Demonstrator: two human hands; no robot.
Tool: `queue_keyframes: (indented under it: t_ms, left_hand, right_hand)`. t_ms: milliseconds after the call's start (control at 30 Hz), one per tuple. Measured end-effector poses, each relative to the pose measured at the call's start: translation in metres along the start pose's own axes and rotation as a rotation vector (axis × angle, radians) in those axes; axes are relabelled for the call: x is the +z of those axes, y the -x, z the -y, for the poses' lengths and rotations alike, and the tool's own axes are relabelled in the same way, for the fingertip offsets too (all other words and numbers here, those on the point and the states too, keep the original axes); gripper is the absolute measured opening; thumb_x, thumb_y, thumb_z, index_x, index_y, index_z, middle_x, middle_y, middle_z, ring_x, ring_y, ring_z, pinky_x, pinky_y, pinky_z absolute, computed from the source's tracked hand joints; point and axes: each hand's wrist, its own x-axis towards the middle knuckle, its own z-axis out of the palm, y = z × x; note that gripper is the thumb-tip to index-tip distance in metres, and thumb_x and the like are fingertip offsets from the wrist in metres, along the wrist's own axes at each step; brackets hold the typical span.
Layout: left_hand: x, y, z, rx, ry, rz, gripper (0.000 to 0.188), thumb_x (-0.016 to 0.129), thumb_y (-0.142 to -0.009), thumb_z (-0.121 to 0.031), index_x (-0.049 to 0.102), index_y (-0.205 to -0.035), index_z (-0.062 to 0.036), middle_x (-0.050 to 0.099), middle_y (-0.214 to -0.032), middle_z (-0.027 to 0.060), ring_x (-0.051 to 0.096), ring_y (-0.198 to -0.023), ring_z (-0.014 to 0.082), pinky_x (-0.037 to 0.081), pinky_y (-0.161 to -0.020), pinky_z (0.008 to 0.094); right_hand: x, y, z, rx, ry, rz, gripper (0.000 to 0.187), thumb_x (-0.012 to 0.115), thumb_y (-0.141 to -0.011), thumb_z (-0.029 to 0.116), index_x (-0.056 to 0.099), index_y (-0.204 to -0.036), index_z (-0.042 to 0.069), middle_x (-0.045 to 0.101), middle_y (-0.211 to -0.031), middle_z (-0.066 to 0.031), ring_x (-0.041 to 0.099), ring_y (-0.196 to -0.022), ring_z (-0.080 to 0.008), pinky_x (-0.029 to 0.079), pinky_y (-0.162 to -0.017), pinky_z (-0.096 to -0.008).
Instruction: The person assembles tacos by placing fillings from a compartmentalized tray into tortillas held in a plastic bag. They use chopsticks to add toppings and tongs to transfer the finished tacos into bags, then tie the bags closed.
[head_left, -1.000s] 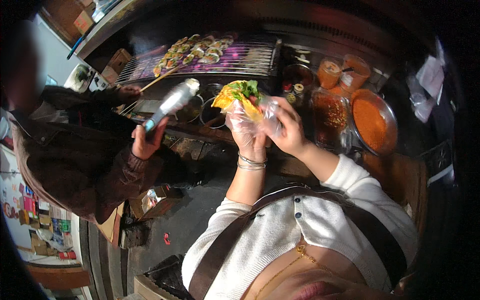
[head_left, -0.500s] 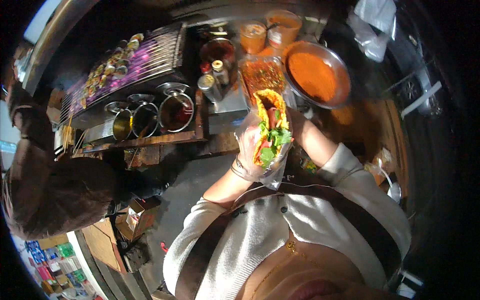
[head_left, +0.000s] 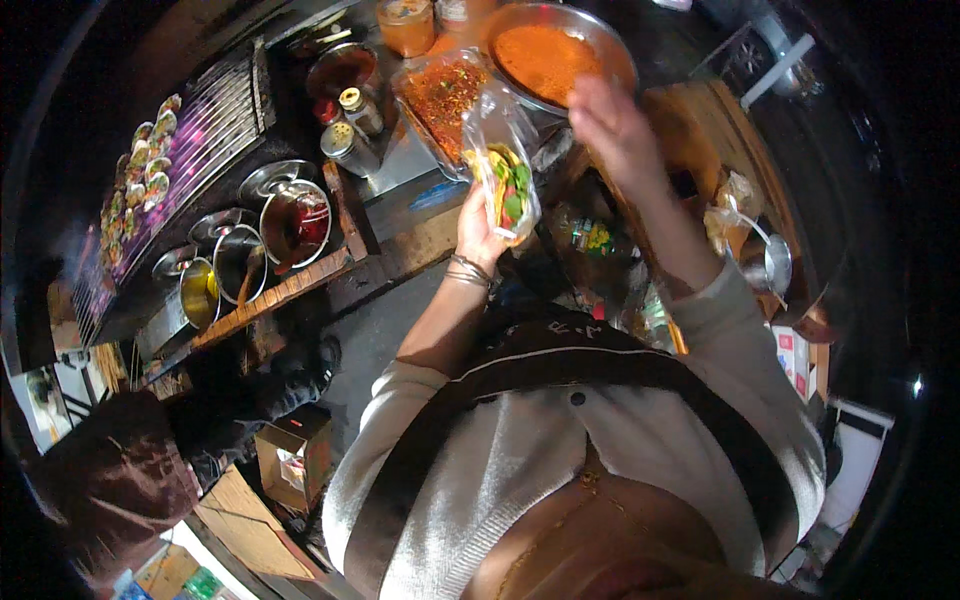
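My left hand (head_left: 480, 228) grips the lower part of a clear plastic bag (head_left: 488, 112). Inside the bag is a folded yellow-orange wrap (head_left: 480, 166), with green leaves and pinkish pieces showing at its opening. Raised to the right, my right hand (head_left: 612, 125) is blurred, its fingers stretched out with nothing visible in them. It overlaps the near rim of a steel bowl (head_left: 628, 62) of orange-red powder. Just beyond the bag lies a clear tray (head_left: 402, 92) of red, flaky seasoning.
Skewered food (head_left: 135, 180) lies on a grill (head_left: 215, 125) at the left. Beside it stand sauce pots (head_left: 296, 224) along a wooden ledge (head_left: 270, 300), and shaker jars (head_left: 346, 145). Another person's dark clothing (head_left: 120, 480) shows at lower left. A ladle (head_left: 777, 265) is at right.
My right hand has left the wrap and moved up and right towards the powder bowl. My left hand keeps the bagged wrap, now more covered by the bag. The whole view has shifted.
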Motion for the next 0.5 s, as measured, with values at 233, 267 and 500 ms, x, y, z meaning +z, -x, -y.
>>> queue_keyframes:
  t_ms: [233,267,500]
  left_hand:
    - [0.010,-0.016,0.005,0.159,-0.149,0.022,0.029,0.048,-0.083,-0.010,0.041,-0.111,-0.0071,0.053,-0.096,0.0050,0.055,-0.082,0.0177,0.048,-0.070,0.0317]
    - [0.010,-0.019,0.006,0.149,-0.123,-0.032,0.029,0.047,-0.082,-0.009,0.042,-0.111,-0.0075,0.053,-0.093,0.0049,0.054,-0.079,0.0170,0.048,-0.068,0.0301]
    - [0.008,-0.037,0.036,-0.043,-0.221,0.025,0.032,0.047,-0.081,-0.010,0.041,-0.113,-0.0086,0.051,-0.096,0.0065,0.052,-0.079,0.0198,0.045,-0.071,0.0331]
  right_hand:
    - [0.030,0.075,-0.029,0.575,-0.032,-0.055,0.025,0.059,-0.078,0.018,0.051,-0.095,0.002,0.055,-0.082,-0.0043,0.054,-0.074,-0.0101,0.044,-0.059,-0.0221]
    - [0.021,0.077,-0.026,0.533,0.025,-0.113,0.023,0.059,-0.078,0.017,0.052,-0.093,0.002,0.056,-0.079,-0.0042,0.055,-0.071,-0.0100,0.044,-0.059,-0.0218]
    - [-0.054,0.125,0.010,0.464,-0.358,-0.420,0.023,0.057,-0.078,0.008,0.051,-0.100,0.003,0.055,-0.082,-0.0035,0.052,-0.071,-0.0100,0.042,-0.060,-0.0221]
